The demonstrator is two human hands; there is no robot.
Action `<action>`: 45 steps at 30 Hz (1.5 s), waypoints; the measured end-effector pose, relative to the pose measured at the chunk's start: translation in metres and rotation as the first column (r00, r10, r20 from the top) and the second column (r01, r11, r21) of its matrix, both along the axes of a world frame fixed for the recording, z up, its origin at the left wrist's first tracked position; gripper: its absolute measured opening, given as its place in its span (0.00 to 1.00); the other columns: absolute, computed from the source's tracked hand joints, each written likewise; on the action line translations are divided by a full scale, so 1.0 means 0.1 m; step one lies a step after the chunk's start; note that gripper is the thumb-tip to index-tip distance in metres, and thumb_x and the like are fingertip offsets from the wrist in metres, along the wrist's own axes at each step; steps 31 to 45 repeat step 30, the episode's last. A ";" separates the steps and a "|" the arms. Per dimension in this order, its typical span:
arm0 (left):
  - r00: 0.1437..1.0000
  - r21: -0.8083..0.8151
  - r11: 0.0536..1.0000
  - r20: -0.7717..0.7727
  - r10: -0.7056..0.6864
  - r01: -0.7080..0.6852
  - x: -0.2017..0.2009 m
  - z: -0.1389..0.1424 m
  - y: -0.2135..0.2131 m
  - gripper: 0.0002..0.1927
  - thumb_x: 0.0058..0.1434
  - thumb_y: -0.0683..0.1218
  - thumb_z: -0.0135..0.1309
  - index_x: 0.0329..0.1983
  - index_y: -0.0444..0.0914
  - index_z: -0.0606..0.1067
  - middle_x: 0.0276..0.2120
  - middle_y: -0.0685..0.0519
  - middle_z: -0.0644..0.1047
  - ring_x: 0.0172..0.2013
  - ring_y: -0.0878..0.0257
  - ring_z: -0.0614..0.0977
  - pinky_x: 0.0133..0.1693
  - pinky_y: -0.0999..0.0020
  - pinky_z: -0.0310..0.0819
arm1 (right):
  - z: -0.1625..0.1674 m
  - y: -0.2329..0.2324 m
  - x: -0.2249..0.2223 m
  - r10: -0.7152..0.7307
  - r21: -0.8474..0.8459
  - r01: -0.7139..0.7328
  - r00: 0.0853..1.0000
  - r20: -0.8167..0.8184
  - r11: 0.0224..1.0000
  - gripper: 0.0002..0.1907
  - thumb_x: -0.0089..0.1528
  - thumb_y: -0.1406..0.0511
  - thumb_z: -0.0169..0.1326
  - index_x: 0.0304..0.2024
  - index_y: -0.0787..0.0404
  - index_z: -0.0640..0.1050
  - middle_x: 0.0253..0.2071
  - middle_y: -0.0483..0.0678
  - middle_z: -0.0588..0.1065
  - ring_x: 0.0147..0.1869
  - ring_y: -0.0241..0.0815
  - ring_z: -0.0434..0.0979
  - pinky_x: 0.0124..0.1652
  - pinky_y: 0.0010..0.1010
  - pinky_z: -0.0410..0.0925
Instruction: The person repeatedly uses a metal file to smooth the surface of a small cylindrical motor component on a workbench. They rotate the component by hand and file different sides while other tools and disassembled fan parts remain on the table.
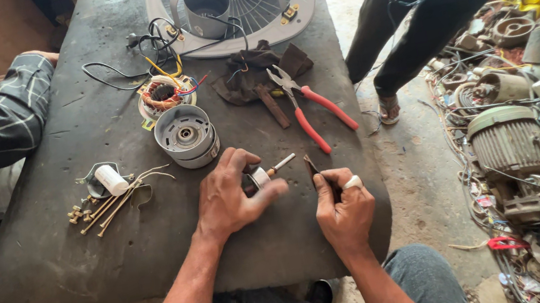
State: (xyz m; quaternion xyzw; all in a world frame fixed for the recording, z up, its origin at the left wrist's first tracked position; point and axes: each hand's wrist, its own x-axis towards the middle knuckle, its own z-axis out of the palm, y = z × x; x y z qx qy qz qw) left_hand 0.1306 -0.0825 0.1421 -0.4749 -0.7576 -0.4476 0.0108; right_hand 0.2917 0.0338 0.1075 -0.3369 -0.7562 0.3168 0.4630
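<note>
Small round metal rotor (261, 175) with thin shaft, gripped in left hand (230, 199), dark strip (311, 166) pinched by right hand (343, 209) just beside it

bright even daylight, soft shadows, sharp focus mid-frame, slight wide-angle bend at edges.
</note>
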 end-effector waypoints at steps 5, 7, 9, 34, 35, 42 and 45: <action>0.994 -0.035 0.999 -0.108 -0.016 0.012 0.06 -0.08 0.00 0.31 0.42 0.54 0.72 0.46 0.38 0.74 0.40 0.47 0.76 0.39 0.46 0.82 0.39 0.53 0.75 | -0.04 0.01 0.06 0.011 0.008 -0.010 0.997 -0.077 1.000 0.03 0.64 0.71 0.57 0.41 0.63 0.77 0.31 0.51 0.79 0.34 0.41 0.81 0.36 0.33 0.73; 0.991 -0.003 1.000 -0.133 -0.022 0.022 0.04 -0.07 0.00 0.29 0.43 0.53 0.72 0.45 0.38 0.74 0.39 0.47 0.77 0.40 0.47 0.82 0.40 0.54 0.76 | -0.01 0.02 0.04 0.013 -0.001 -0.013 0.994 -0.106 1.000 0.04 0.64 0.71 0.56 0.42 0.63 0.77 0.32 0.52 0.79 0.35 0.42 0.82 0.36 0.33 0.73; 0.993 -0.013 0.999 -0.114 -0.037 0.035 0.03 -0.05 -0.02 0.28 0.44 0.53 0.72 0.44 0.38 0.75 0.39 0.48 0.78 0.39 0.48 0.83 0.40 0.55 0.76 | 0.02 0.01 0.06 0.013 -0.005 -0.013 0.992 -0.128 1.000 0.06 0.63 0.71 0.56 0.43 0.63 0.78 0.33 0.52 0.79 0.35 0.43 0.82 0.36 0.33 0.73; 0.991 -0.092 0.988 0.066 -0.119 0.125 -0.01 -0.14 -0.14 0.46 0.39 0.55 0.74 0.61 0.38 0.68 0.36 0.48 0.80 0.39 0.53 0.85 0.43 0.59 0.79 | 0.02 0.02 0.10 0.051 0.067 -0.041 0.989 -0.141 0.997 0.05 0.64 0.71 0.56 0.43 0.64 0.79 0.36 0.51 0.80 0.39 0.44 0.82 0.40 0.33 0.72; 0.991 -0.092 0.988 0.066 -0.119 0.125 -0.01 -0.14 -0.14 0.46 0.39 0.55 0.74 0.61 0.38 0.68 0.36 0.48 0.80 0.39 0.53 0.85 0.43 0.59 0.79 | 0.02 0.02 0.10 0.051 0.067 -0.041 0.989 -0.141 0.997 0.05 0.64 0.71 0.56 0.43 0.64 0.79 0.36 0.51 0.80 0.39 0.44 0.82 0.40 0.33 0.72; 0.991 -0.092 0.988 0.066 -0.119 0.125 -0.01 -0.14 -0.14 0.46 0.39 0.55 0.74 0.61 0.38 0.68 0.36 0.48 0.80 0.39 0.53 0.85 0.43 0.59 0.79 | 0.02 0.02 0.10 0.051 0.067 -0.041 0.989 -0.141 0.997 0.05 0.64 0.71 0.56 0.43 0.64 0.79 0.36 0.51 0.80 0.39 0.44 0.82 0.40 0.33 0.72; 0.991 -0.092 0.988 0.066 -0.119 0.125 -0.01 -0.14 -0.14 0.46 0.39 0.55 0.74 0.61 0.38 0.68 0.36 0.48 0.80 0.39 0.53 0.85 0.43 0.59 0.79 | 0.02 0.02 0.10 0.051 0.067 -0.041 0.989 -0.141 0.997 0.05 0.64 0.71 0.56 0.43 0.64 0.79 0.36 0.51 0.80 0.39 0.44 0.82 0.40 0.33 0.72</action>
